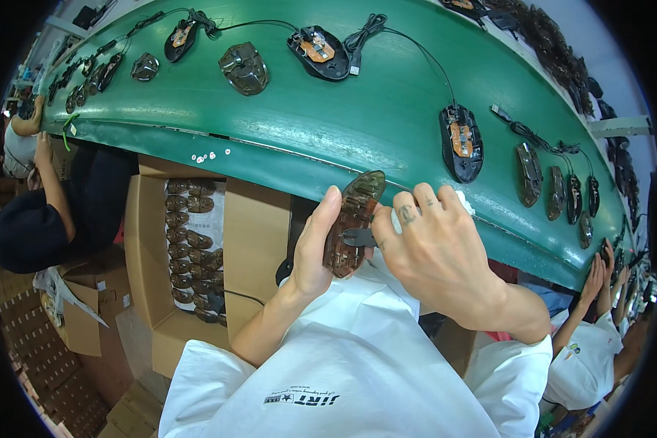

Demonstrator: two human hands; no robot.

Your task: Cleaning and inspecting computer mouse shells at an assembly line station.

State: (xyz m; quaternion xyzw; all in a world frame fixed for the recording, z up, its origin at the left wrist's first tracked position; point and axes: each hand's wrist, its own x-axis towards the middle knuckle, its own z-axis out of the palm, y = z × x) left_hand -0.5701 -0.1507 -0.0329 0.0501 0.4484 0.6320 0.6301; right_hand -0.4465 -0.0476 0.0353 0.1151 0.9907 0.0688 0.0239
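Observation:
My left hand (315, 244) is closed round a translucent brown mouse shell (363, 197), held tilted in front of my chest with its ribbed inside showing. A dark grey, flat-tipped tool (356, 238) lies against the inside of that shell. My right hand (434, 252) is closed on the tool; the fingers hide its handle, so its exact kind cannot be made out. Something white (463, 201) shows just behind my right knuckles, mostly hidden. Beyond my hands, an opened black computer mouse (461, 143) with an orange circuit board lies on the green conveyor belt (328, 120).
More opened mice (318, 52) with cables and loose shells (244, 68) lie along the belt. Left of me, a cardboard box (259, 230) holds rows of brown shells. A person (33, 219) sits at the left; other people's hands (597, 276) reach the belt at the right.

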